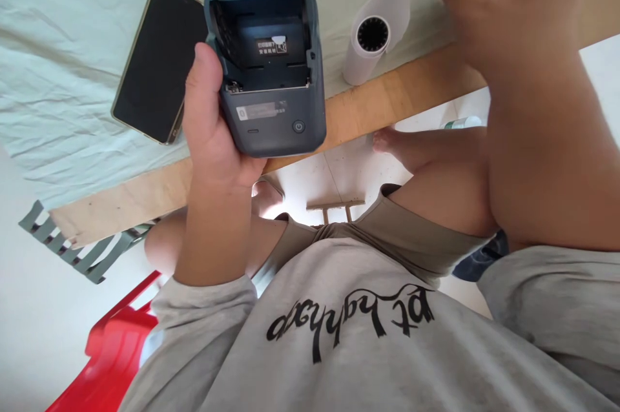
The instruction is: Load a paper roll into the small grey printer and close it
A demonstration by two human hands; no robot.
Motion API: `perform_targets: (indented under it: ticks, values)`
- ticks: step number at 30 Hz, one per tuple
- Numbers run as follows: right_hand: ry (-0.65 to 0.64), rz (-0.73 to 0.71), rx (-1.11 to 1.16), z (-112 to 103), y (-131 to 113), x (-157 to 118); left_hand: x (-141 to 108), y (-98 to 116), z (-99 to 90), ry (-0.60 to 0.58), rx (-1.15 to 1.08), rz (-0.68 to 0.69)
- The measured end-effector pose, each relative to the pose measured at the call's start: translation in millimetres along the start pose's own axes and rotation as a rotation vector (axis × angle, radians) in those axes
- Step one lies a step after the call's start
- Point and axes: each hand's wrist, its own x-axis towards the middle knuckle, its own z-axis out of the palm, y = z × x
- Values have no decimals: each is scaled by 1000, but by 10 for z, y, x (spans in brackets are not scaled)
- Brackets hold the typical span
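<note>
Cups left hand (217, 134) palm up over worktop's (402, 95) near edge, thumb extended; bends right hand (504, 11) farther right.

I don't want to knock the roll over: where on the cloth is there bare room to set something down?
Widest: the wrinkled cloth left of the phone. Narrower: the strip between the white roll and the open printer. It's crowded where the printer and left hand overlap the phone in view; the right hand hides whatever lies beneath.

A rumpled pale green cloth (58, 76) partly covers a wooden board (387, 99) above pale floor tiles (351, 170); grey-green slats (72, 258) and a red plastic chair (113, 350) show near one end
</note>
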Motion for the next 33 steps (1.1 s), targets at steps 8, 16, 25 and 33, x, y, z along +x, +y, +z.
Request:
perform_targets:
  ticks: [8, 16, 25, 33]
  values:
    - [0, -7, -59, -22, -74, -42, 7, 5, 17, 25, 27, -20]
    - [-387, -582, -691, 224, -196, -239, -24, 36, 36, 114, 79, -60]
    - [-566, -459, -1099, 338, -123, -196, -2, -8, 24, 89, 24, -19]
    - [-530, -406, -979, 364, -170, -269, 7, -28, 7, 40, 24, 2]
